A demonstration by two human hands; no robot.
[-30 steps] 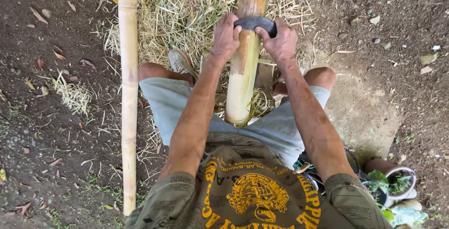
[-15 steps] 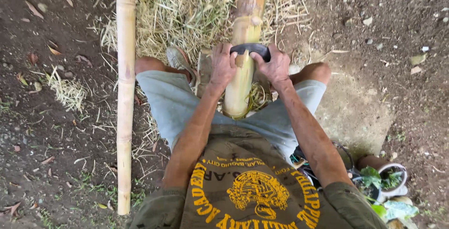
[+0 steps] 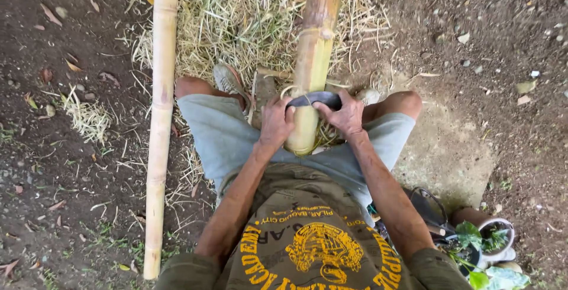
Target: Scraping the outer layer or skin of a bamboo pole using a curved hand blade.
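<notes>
Bamboo pole [image 3: 312, 59] runs from top centre of the frame down between my knees, its cut end near my lap, propped so I can work along it toward myself. Dark curved blade [image 3: 313, 99] lies across the pole near that end; my left hand [image 3: 276, 123] is closed tight round its left end, my right hand [image 3: 343, 114] closed round its right end, both fists flanking the pole, probably so the pull stays even on both sides. Grey shorts and my knees frame the pole left and right, a shoe [image 3: 228, 80] just left of it. Pale shavings [image 3: 248, 18] heap under the pole at upper centre. Second bamboo pole [image 3: 160, 118] lies flat on the dirt along the left side, well apart from my hands, untouched. Lower right corner: a white pot [image 3: 500, 237] with a green plant [image 3: 473, 248] in it, beside something dark with a looped handle that I cannot make out.
</notes>
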